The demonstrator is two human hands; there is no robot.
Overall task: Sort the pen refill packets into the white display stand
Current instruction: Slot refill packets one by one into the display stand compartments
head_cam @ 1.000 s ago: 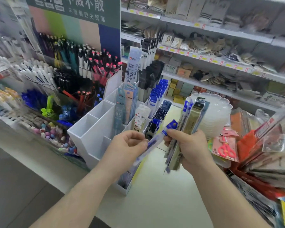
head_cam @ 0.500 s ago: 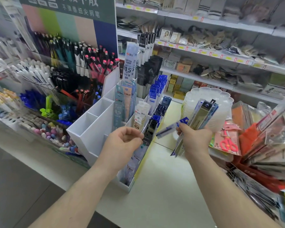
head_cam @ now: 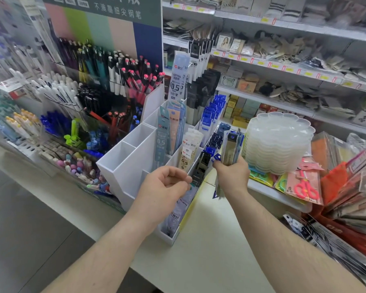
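Observation:
The white display stand sits on the counter, stepped into several compartments. Its left ones show no contents; the others hold upright refill packets: grey-blue ones, white ones, black ones and blue ones. My right hand grips a bundle of refill packets upright, just right of the stand, with a blue-headed packet by its thumb. Over the stand's front right compartment hovers my left hand, fingers loosely curled, nothing seen in them.
A stack of clear scalloped trays stands right of my right hand, with packed pink scissors beside it. Pen displays crowd the left. Hanging packets fan out at far right. The pale counter runs toward me.
My left hand let go of the blue-headed packet, which stayed with my right hand. My right hand and its bundle moved up and away, beside the stand.

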